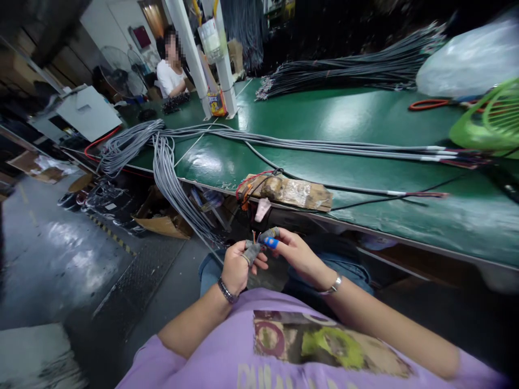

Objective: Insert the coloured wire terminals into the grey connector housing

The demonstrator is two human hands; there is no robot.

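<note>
"Wire ends [254, 236], thin ones, orange among them. Where exactly are they?"

"Over the lap, just below the near edge of the green bench [340, 119], between the two hands."

"Which way do they point?"

"Away from the body, towards the bench, the long axis close to upright as I see it. They poke up out of the fingertips."

"And the fingers?"

"Left hand [239, 265]: thumb and forefinger pinched shut on the wires, grey covering on the tips, the other fingers loosely curled. Right hand [298, 254]: thumb and forefinger closed together right beside them, blue wrap on the thumb. Whether a strand sits between those two, I can't tell."

"Does a cable lead to them?"

"Grey cables [168, 173] hang off the bench edge, and one slants down to the left knee. I can't follow it into the hand."

"What's nearest on the bench?"

"A wooden block [300, 194] along the edge, taped on top. Behind it, more grey cables lie lengthwise, with white sleeves [433, 153] near their ends."

"Any writing you can read?"

"Not really. The orange and yellow packet [217, 104] by the post has dark lettering, too small for me. The purple shirt [203, 346] has big pale letters, cut off at the bottom. I make out no print on the sleeves."
</note>
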